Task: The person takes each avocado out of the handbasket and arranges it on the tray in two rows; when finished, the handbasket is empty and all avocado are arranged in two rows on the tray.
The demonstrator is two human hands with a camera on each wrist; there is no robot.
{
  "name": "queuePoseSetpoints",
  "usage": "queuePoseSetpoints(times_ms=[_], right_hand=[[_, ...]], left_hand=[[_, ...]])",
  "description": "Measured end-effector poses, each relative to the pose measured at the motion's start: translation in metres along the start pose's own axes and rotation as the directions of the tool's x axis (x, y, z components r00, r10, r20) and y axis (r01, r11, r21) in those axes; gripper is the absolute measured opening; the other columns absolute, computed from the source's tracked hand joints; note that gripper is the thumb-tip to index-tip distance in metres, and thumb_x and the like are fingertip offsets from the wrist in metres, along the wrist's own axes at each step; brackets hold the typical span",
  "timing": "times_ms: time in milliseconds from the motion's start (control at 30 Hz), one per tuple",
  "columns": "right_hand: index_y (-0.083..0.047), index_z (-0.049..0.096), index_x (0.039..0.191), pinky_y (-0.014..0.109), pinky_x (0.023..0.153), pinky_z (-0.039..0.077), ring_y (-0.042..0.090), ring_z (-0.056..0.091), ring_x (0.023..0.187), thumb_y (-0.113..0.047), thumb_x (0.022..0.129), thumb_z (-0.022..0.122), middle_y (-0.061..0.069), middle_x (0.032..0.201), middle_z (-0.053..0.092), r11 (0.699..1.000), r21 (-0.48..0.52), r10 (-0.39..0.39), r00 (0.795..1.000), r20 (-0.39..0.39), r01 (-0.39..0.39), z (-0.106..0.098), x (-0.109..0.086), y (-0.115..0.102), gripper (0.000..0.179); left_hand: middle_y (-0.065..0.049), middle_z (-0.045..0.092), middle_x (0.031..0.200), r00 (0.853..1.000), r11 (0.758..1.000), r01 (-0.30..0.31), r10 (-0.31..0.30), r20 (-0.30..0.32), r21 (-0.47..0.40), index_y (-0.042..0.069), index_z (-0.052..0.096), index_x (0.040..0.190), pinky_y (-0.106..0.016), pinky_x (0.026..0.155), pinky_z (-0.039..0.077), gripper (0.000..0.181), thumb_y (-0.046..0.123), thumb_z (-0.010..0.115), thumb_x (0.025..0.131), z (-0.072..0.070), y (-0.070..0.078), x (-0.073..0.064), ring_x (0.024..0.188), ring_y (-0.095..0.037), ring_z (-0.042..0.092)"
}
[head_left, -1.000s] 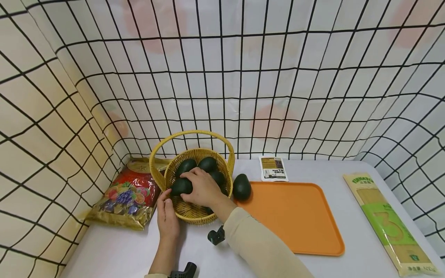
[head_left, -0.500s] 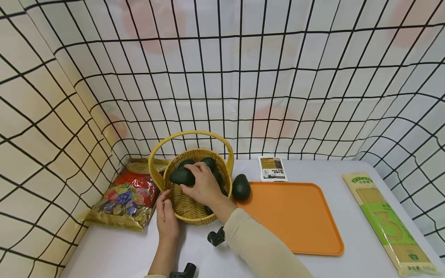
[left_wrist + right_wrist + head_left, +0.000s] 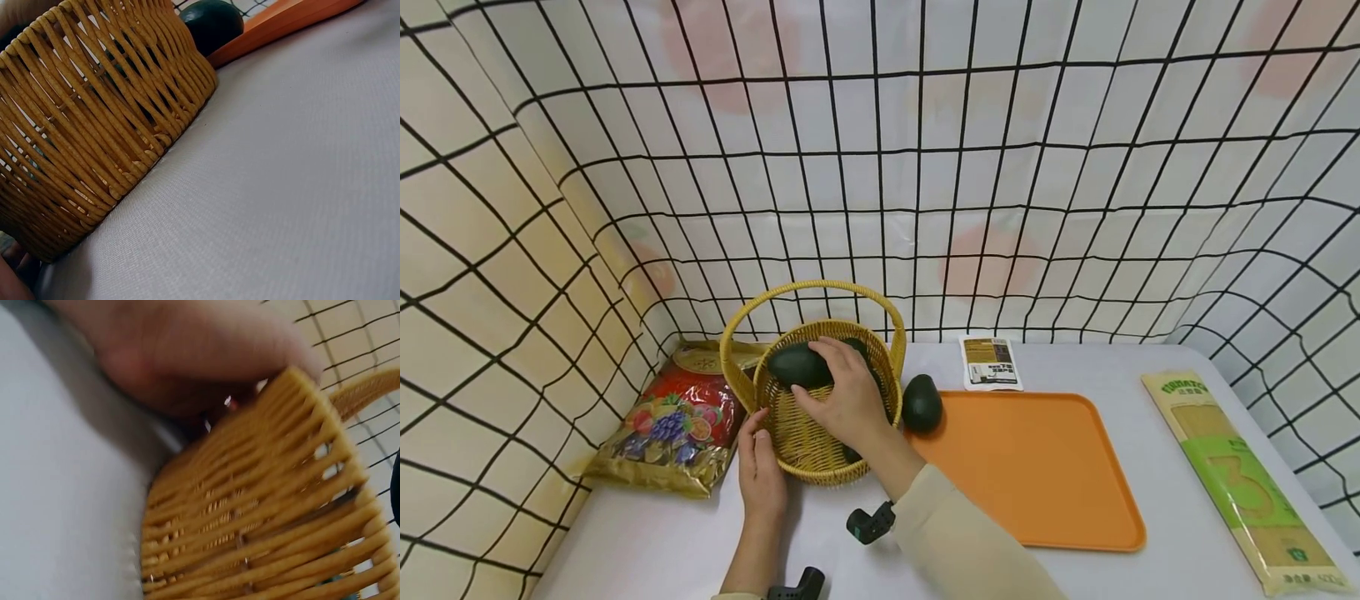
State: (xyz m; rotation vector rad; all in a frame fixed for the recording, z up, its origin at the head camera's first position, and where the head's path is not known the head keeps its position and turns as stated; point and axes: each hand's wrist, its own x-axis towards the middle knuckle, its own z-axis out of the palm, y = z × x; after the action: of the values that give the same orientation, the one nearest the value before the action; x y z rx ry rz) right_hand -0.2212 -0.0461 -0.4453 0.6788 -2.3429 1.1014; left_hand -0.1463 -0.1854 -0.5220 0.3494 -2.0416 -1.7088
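Observation:
A yellow woven basket point(image 3: 808, 471) with a tall arched handle holds several dark green avocados. My right hand point(image 3: 850, 400) reaches inside it and holds one avocado point(image 3: 797, 367) near the back left, thumb at its lower edge and fingers over its right end. Other avocados lie partly hidden under that hand. My left hand point(image 3: 762, 471) rests against the basket's outer left side, fingertips at the rim; in the right wrist view the left hand point(image 3: 200, 356) lies along the wicker wall point(image 3: 262, 506). The left wrist view shows the basket's side point(image 3: 106, 106) standing on the white cloth.
One avocado point(image 3: 922, 404) sits outside the basket at the corner of an orange tray point(image 3: 1030, 475). A red and gold fruit-print bag point(image 3: 677, 425) lies to the left. Behind the tray is a small white packet point(image 3: 991, 364); a noodle pack point(image 3: 1240, 483) lies far right. Black netting point(image 3: 917, 208) surrounds the table.
My right hand has carried the avocado from the basket's front left up and toward its back, baring more of the woven floor. My left hand has stayed at the basket's side.

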Motion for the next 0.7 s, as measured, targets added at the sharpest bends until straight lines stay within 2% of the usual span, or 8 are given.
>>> queuePoseSetpoints(times_ms=[133,400,533,700], right_hand=[[-0.016,0.058,0.138,0.043,0.102,0.054,0.025,0.057,0.129,-0.033,0.084,0.083,0.007,0.14,0.057,0.998,0.061,0.03,0.999,-0.02,-0.029,-0.01,-0.011,-0.007,0.062],[-0.022,0.059,0.136,0.047,0.098,0.054,0.024,0.059,0.12,-0.035,0.081,0.085,0.005,0.132,0.053,0.971,0.153,0.185,0.983,-0.011,-0.181,-0.035,-0.03,-0.019,0.063],[-0.022,0.058,0.135,0.047,0.097,0.052,0.024,0.058,0.12,-0.032,0.08,0.086,0.005,0.132,0.054,0.954,0.198,0.228,0.974,0.005,-0.224,-0.052,-0.039,-0.017,0.062],[-0.021,0.057,0.136,0.039,0.087,0.055,0.02,0.057,0.108,-0.029,0.081,0.086,0.005,0.132,0.056,0.932,0.244,0.273,0.962,0.009,-0.267,-0.072,-0.049,-0.007,0.062]], left_hand=[[-0.011,0.04,0.159,1.0,1.0,-0.007,0.007,-0.003,0.001,0.009,0.047,0.144,-0.052,0.124,0.023,0.04,0.028,0.03,0.112,0.0,0.0,0.0,0.152,-0.03,0.03],[-0.009,0.038,0.161,1.0,1.0,0.025,-0.025,-0.001,0.005,0.011,0.046,0.144,-0.055,0.124,0.023,0.041,0.03,0.029,0.112,0.0,-0.001,0.0,0.154,-0.029,0.029],[-0.009,0.038,0.161,1.0,1.0,0.021,-0.021,0.0,0.006,0.011,0.046,0.144,-0.055,0.124,0.022,0.041,0.03,0.029,0.112,0.0,-0.001,0.001,0.154,-0.029,0.028],[-0.008,0.036,0.162,0.999,0.999,0.035,-0.035,0.004,0.003,0.012,0.046,0.145,-0.055,0.125,0.021,0.041,0.031,0.028,0.112,0.0,0.0,0.001,0.154,-0.029,0.027]])
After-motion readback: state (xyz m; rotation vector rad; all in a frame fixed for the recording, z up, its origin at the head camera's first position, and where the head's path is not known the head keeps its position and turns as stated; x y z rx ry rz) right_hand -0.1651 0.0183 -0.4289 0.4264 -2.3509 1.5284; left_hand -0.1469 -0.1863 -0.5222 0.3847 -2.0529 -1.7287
